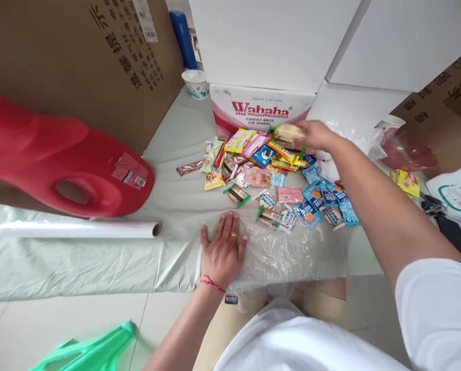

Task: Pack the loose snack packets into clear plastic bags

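Note:
My left hand (221, 247) lies flat on the table edge, fingers spread, partly on a clear plastic bag (284, 252). Just beyond its fingertips is a cookie pack with green ends (237, 195). At the back of a heap of wrapped snacks (258, 178), my right hand (316, 135) grips a pale wrapped snack (290, 133), slightly blurred, in front of the Wahaha carton (263, 108). Blue cracker packets (311, 201) lie at the heap's right, below my right forearm. A yellow packet (214, 179) sits at its left.
A big red jug (95, 170) and a roll of clear film (79, 229) are on the left. Cardboard boxes (137, 62) stand around. At right are a red bowl (406, 149), a white bottle (457, 190) and keys (433, 206). A green bag (95, 348) is below the table.

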Demonstrator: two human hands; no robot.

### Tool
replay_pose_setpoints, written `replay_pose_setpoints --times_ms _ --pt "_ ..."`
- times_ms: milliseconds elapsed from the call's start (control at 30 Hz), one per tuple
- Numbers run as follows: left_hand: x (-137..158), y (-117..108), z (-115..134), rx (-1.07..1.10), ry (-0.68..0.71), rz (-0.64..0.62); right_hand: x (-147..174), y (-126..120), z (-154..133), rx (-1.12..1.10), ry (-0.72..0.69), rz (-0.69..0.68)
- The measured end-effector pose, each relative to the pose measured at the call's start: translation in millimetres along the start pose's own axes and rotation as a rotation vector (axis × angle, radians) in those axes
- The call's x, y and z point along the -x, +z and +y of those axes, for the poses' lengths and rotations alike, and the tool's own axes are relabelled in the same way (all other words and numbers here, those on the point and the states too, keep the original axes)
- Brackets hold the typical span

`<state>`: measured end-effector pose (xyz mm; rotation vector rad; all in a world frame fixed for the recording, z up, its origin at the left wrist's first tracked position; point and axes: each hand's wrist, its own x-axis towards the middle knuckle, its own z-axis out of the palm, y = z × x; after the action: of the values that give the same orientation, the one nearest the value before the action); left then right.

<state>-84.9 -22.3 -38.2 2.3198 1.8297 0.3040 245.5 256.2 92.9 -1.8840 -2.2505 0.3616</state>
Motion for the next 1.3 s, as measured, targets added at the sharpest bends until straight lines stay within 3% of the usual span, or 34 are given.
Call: replay_pose_setpoints --times_ms 67,167,300,400,567,767,1033,1300 --pt "-0.1 -0.2 0.9 0.013 -0.012 -0.002 45.9 -6.6 -10.5 -0.070 -0.038 0.111" --pt "-0.3 0.6 1.4 0.017 -0.024 -0.005 131.8 1.3 -33.0 -0.189 -0.106 0.087" --pt "-0.9 0.3 1.3 0.011 -0.023 -0.025 231.0 49.3 -69.5 -0.283 -0.281 -0.113" --pt "-1.3 -0.9 0.1 0.019 -0.023 -0.022 269.0 86.7 -90.7 -0.237 -0.345 -0.185" --pt "-1.2 -0.7 -1.7 0.022 -0.035 -0.008 286.5 114.5 -101.9 -0.156 -0.375 -0.170" --pt "-2.0 0.0 0.0 -0.005 -0.042 -0.020 286.1 132.0 -92.5 -0.097 -0.353 -0.133" --pt "-2.8 -1.6 1.8 -0.022 -0.041 -0.039 286.4 129.7 -89.7 -0.094 -0.372 -0.174" --pt "-1.9 1.1 0.0 -0.024 -0.023 -0.017 281.4 134.4 -89.8 -0.155 -0.386 -0.123"
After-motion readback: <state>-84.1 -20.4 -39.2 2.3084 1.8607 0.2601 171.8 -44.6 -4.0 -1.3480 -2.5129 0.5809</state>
